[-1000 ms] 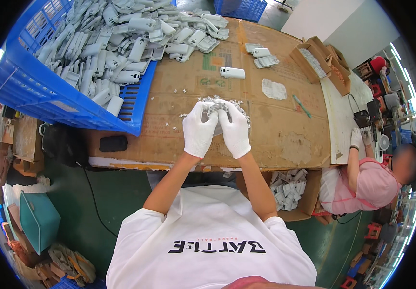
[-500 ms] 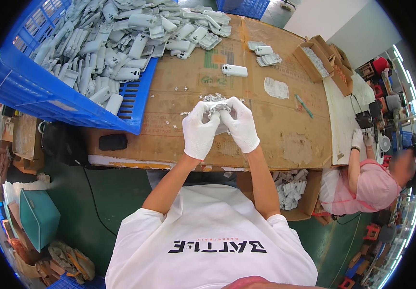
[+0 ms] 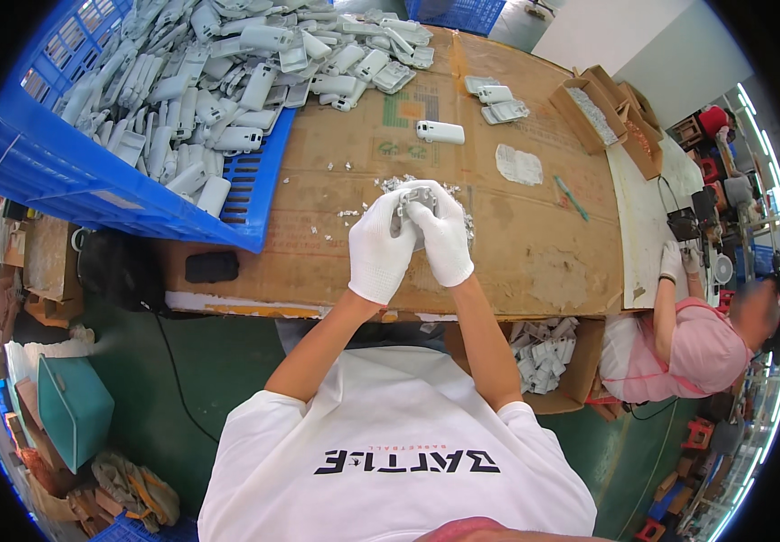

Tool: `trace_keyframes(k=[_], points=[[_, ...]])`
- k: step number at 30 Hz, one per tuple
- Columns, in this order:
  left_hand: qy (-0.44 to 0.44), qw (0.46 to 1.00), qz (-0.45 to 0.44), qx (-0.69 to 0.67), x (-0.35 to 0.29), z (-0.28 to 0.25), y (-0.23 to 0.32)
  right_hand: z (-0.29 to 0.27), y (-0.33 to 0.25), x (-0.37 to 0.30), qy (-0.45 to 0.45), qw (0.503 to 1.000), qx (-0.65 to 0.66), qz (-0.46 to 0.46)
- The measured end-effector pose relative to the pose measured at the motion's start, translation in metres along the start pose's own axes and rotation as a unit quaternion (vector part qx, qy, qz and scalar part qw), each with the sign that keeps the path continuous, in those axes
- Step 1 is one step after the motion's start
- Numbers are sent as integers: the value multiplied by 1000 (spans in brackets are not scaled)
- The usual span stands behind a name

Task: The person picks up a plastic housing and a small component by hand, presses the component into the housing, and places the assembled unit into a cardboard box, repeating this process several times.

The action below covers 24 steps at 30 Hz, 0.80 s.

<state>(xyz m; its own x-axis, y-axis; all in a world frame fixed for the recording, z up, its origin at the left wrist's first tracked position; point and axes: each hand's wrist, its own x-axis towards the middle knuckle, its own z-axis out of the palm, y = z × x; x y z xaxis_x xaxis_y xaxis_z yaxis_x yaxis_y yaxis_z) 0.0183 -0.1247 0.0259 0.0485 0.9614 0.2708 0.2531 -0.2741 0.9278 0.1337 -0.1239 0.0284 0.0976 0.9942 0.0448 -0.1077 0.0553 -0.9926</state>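
Above the cardboard-covered table [image 3: 336,262], my gloved left hand [image 3: 379,251] and gloved right hand [image 3: 445,239] are both closed round one small pale plastic casing [image 3: 418,196]. My right thumb presses on its near face. Fingers cover most of the casing, so its full shape is hidden. Around and beyond my fingertips lie small white plastic scraps [image 3: 394,183]. Farther away a single white casing [image 3: 441,133] with a dark-holed end lies flat on the cardboard.
A blue crate [image 3: 92,194] at the far left spills a big heap of white casings [image 3: 259,86]. At the right are a few more casings [image 3: 504,111], a crumpled pad [image 3: 518,165], a teal pen-like tool [image 3: 572,199] and cardboard boxes [image 3: 593,113]. A co-worker [image 3: 702,352] sits at right.
My hands have come closer together and turned the casing between them. The right hand has shifted a little to the left, and more of the scraps beyond it show.
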Motion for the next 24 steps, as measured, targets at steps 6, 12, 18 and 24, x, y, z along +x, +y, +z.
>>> trace_keyframes(k=[6, 12, 18, 24], points=[[7, 1000, 21, -18, 1, 3, -1, -1, 2, 1, 14, 1000, -12, 2], [-5, 1000, 31, -3, 4, 14, 2, -9, 15, 5, 48, 998, 36, -15], [-48, 999, 10, 4, 12, 26, -1, -27, 13, 7, 62, 998, -10, -15], [-67, 997, 33, 22, 17, 53, -9, -63, 38, 17, 49, 998, 35, 10]])
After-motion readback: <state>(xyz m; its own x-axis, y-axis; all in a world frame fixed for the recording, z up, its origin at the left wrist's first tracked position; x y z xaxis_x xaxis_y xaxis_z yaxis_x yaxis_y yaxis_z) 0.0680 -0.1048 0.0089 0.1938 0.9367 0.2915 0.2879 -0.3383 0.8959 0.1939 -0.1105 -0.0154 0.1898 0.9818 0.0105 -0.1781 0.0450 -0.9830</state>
